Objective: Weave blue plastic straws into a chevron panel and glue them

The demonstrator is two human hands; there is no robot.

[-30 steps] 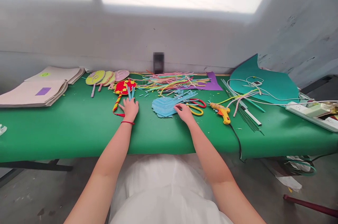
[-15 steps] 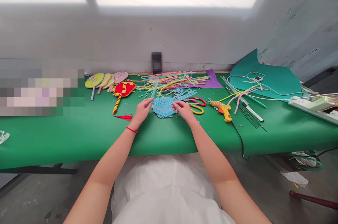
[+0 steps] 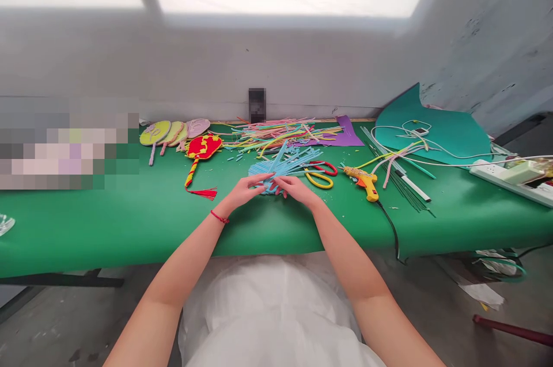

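My left hand point(image 3: 244, 192) and my right hand point(image 3: 297, 189) meet over a blue panel point(image 3: 256, 170) made of pipe cleaners laid side by side. Between their fingertips is a light blue pipe cleaner point(image 3: 279, 157), pointing up and away from me. Both hands look closed in a pinch on its near end, though the fingers hide the exact grip. Much of the panel lies under my hands. Scissors with one red and one yellow handle loop point(image 3: 319, 183) rest just right of it, their blades covered by loose blue stems point(image 3: 309, 157).
Right of the scissors lies a yellow glue gun point(image 3: 366, 181) with a trailing cord. A red fan with a tassel point(image 3: 204, 147) and several pale fans point(image 3: 154, 132) lie to the left. Behind is a heap of coloured pipe cleaners point(image 3: 276, 132). A power strip point(image 3: 488, 169) sits far right.
My left hand has moved right, bringing the blue pipe cleaner over the panel. My right hand has shifted slightly left and down, so the fingertips now meet.
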